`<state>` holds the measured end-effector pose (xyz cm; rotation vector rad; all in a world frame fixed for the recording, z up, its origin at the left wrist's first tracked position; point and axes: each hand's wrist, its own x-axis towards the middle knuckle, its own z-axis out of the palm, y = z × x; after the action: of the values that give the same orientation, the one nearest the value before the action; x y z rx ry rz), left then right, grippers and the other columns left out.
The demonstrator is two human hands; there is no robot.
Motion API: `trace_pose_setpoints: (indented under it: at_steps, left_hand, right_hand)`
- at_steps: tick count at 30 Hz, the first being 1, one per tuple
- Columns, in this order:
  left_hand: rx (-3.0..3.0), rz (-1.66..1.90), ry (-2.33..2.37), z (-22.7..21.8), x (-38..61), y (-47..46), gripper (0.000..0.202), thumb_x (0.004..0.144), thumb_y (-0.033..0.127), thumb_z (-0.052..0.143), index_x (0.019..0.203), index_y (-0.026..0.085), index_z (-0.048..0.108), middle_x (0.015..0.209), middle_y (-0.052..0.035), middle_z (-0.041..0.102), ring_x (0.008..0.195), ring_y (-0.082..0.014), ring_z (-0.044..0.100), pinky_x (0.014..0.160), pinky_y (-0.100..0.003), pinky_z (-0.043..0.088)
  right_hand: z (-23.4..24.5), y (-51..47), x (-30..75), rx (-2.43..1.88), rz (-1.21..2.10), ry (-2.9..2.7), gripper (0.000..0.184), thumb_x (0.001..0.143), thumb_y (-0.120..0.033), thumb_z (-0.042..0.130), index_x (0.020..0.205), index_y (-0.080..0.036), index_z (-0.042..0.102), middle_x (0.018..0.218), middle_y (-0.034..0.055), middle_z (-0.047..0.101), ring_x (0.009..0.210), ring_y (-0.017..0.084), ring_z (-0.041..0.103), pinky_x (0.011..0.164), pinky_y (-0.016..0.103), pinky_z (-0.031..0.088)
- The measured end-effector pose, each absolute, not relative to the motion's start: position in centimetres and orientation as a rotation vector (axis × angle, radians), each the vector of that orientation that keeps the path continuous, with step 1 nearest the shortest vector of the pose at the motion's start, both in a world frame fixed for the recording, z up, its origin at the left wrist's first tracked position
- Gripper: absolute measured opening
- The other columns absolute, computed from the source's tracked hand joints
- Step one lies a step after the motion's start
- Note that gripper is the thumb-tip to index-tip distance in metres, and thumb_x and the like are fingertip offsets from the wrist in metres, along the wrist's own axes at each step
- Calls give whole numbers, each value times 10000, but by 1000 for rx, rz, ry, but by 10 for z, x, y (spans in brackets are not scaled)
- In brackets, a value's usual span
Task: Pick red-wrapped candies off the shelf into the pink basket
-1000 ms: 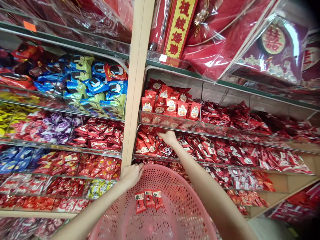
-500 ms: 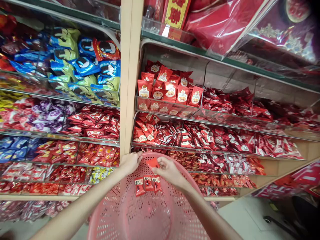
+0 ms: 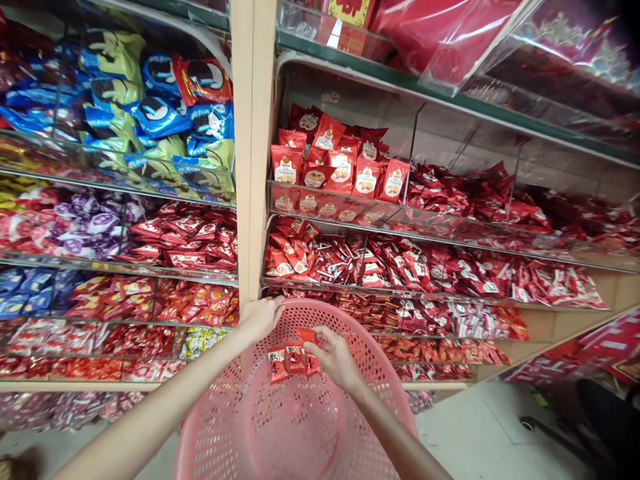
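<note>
A pink perforated plastic basket [image 3: 295, 427] tilts toward the shelves in front of me. My left hand [image 3: 261, 319] is closed round its far rim, on the left side. Inside the basket, my right hand [image 3: 333, 357] pinches a small red candy packet [image 3: 306, 335] between thumb and fingers. Just below that packet, several red candy packets with cream tops and dark characters [image 3: 279, 365] lie in a row on the basket's inner wall; my right fingers partly cover the rightmost one.
A wooden upright [image 3: 247, 153] divides the shelving. Red packets [image 3: 293, 250] fill the shelf behind the basket, with larger red snack bags [image 3: 340, 167] above. Blue and green bags [image 3: 160, 117] are at left. A clear shelf lip [image 3: 330, 210] fronts each row. A black chair-like object [image 3: 590, 420] stands on the floor at right.
My right hand has lowered the held red packet toward the row in the basket. My left hand keeps its hold on the rim. The view has shifted slightly.
</note>
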<state>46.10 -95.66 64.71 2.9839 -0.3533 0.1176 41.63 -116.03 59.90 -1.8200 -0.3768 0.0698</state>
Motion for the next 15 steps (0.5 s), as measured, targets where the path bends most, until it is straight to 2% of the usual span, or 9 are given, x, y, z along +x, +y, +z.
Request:
trace_pose_setpoints:
  at_steps: [2, 3, 5, 7, 10, 13, 15]
  left_hand:
    - [2985, 122, -360, 648, 461, -957, 429, 923, 393, 231, 1215, 251, 511, 998, -110, 697, 857, -266, 666, 692, -364, 482]
    - [2987, 125, -363, 648, 461, -957, 430, 923, 390, 228, 1211, 249, 514, 997, -111, 697, 852, -269, 667, 686, -366, 484]
    - [2990, 131, -366, 649, 460, -957, 429, 923, 388, 224, 1202, 247, 519, 976, -110, 702, 833, -274, 672, 668, -366, 487]
    - [2993, 135, -368, 649, 460, -957, 427, 922, 388, 224, 1193, 246, 522, 940, -107, 709, 813, -279, 675, 651, -366, 489]
    - [2991, 138, -370, 649, 460, -957, 426, 923, 389, 223, 1199, 251, 516, 929, -103, 713, 813, -283, 676, 649, -371, 491]
    - [2986, 135, -374, 649, 460, -957, 425, 924, 390, 222, 1209, 255, 508, 948, -101, 711, 825, -281, 675, 658, -372, 490]
    - [2983, 129, -375, 649, 460, -957, 425, 924, 390, 222, 1210, 255, 507, 942, -103, 711, 820, -280, 675, 654, -370, 487]
  right_hand:
    - [598, -1159, 415, -1769, 100, -368, 206, 803, -354, 560, 977, -245, 544, 815, 5, 635, 703, 173, 618, 631, 291, 497]
    - [597, -1158, 414, -1757, 86, -394, 202, 807, -326, 553, 993, -248, 538, 852, 12, 636, 743, 175, 624, 673, 303, 502]
    - [598, -1156, 413, -1757, 9, -496, 201, 803, -245, 543, 1004, -251, 548, 1018, 39, 612, 938, 186, 598, 827, 335, 474]
    - [599, -1154, 411, -1754, -56, -588, 263, 777, -156, 526, 1017, -256, 558, 1186, 54, 530, 1127, 191, 500, 956, 361, 400]
    - [602, -1150, 407, -1692, -42, -642, 408, 726, -74, 498, 1085, -265, 526, 1261, 58, 456, 1218, 187, 416, 1010, 373, 352]
    - [605, -1148, 402, -1627, 25, -633, 480, 714, -87, 535, 1152, -271, 469, 1276, 59, 440, 1223, 189, 407, 1019, 371, 346]
    - [605, -1147, 401, -1614, 59, -595, 423, 762, -162, 550, 1160, -271, 452, 1255, 58, 464, 1187, 185, 442, 1010, 366, 356]
